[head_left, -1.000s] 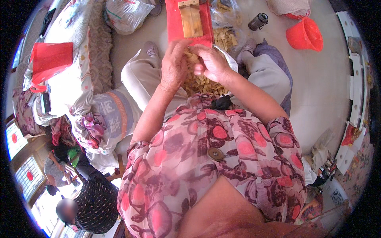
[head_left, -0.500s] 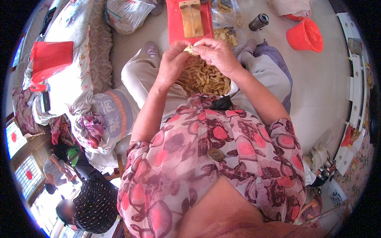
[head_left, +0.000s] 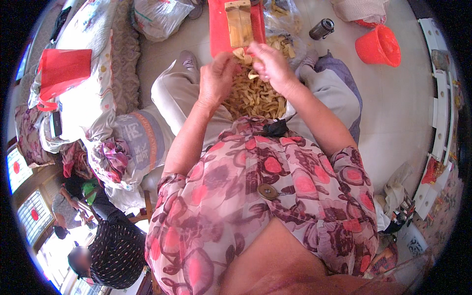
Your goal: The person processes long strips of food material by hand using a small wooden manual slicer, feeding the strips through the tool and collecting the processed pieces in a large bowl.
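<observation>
My left hand (head_left: 216,81) is closed at the near end of a red board (head_left: 216,29), its fingertips on a pale, yellowish strip-like piece (head_left: 241,55). My right hand (head_left: 273,69) is just to the right, smeared by motion, so its grip is unclear. A second pale yellow piece (head_left: 253,75) shows under its fingers; whether they hold it I cannot tell. Below both hands a heap of brownish-yellow strips (head_left: 258,98) fills a white-edged container between my legs. On the board lies a wooden block (head_left: 239,29) with a raised crosspiece at its far end.
Right of the board, a clear plastic bag (head_left: 295,29) holds similar pieces. Beyond are a dark flask (head_left: 321,29) and a red bucket (head_left: 378,46). A stuffed plastic bag (head_left: 160,19) stands at left, near a bed with a red bag (head_left: 65,69). Another person (head_left: 115,255) is at lower left.
My hands, together at the pale piece earlier, have moved apart. The right hand has shifted slightly right and is blurred. More of the pale pieces now shows between them.
</observation>
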`<state>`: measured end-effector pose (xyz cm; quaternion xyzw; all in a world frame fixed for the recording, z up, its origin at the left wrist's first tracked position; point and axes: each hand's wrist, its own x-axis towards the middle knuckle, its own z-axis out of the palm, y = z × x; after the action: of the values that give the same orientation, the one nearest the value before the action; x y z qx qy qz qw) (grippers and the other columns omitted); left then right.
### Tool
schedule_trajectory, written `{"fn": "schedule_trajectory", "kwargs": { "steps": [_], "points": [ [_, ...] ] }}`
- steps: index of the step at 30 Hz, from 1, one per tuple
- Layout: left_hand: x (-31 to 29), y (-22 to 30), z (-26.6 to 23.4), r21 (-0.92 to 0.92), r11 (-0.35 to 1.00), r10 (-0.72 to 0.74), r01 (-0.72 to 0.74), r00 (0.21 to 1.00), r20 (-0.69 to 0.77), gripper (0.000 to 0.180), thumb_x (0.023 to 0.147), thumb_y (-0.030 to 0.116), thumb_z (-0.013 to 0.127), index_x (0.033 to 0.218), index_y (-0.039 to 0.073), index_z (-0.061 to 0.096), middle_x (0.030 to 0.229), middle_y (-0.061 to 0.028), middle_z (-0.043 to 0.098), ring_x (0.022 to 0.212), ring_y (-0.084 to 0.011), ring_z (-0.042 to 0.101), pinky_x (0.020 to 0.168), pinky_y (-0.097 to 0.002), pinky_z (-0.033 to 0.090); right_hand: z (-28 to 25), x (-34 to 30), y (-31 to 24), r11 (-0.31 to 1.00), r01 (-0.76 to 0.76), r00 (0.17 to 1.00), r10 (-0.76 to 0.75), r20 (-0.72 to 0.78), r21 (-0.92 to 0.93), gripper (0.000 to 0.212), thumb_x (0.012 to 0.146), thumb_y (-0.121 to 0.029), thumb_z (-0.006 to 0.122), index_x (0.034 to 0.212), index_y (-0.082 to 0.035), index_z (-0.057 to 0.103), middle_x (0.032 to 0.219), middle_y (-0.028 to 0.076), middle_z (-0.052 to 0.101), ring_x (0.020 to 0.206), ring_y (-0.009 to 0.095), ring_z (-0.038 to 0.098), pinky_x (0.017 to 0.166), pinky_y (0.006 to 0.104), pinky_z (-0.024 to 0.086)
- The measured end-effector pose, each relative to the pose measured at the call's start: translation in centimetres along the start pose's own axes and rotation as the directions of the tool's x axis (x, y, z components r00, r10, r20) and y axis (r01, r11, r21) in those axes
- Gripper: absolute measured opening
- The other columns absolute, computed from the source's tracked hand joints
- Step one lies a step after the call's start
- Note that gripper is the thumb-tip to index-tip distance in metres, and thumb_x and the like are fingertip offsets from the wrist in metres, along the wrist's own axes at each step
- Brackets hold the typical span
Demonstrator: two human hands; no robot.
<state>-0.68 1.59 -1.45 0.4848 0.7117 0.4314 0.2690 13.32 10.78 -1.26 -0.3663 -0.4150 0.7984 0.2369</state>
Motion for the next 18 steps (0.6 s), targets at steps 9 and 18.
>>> {"fn": "schedule_trajectory", "kwargs": {
  "steps": [9, 18],
  "points": [
    [0.9, 1.4, -2.5, 0.403, 0.882, 0.289, -0.244, 0.956, -0.055, 0.02, 0.079, 0.016, 0.062, 0.096, 0.005, 0.06, 0.087, -0.0134, 0.061, 0.08, -0.0305, 0.059, 0.071, -0.0383, 0.047, -1.7, 0.4, -0.2, 1.0, 0.01, 1.0, -0.01, 0.009, 0.003, 0.018, 0.089, -0.029, 0.055, 0.087, -0.011, 0.053, 0.058, -0.008, 0.038, 0.044, 0.0, 0.029, 0.039, 0.0162, 0.021],
    [-0.4, 0.4, -0.2, 0.459, 0.806, 0.266, -0.374, 0.921, 0.283, 0.016, 0.08, 0.011, 0.054, 0.095, 0.005, 0.051, 0.087, -0.0134, 0.055, 0.084, -0.0328, 0.057, 0.071, -0.0432, 0.046, -0.8, -0.3, 1.5, 0.977, -0.037, 0.98, 0.076, 0.182, -0.208, 0.014, 0.086, -0.02, 0.057, 0.083, -0.007, 0.056, 0.064, -0.004, 0.05, 0.054, 0.005, 0.045, 0.045, 0.0202, 0.034]
  ]
}}
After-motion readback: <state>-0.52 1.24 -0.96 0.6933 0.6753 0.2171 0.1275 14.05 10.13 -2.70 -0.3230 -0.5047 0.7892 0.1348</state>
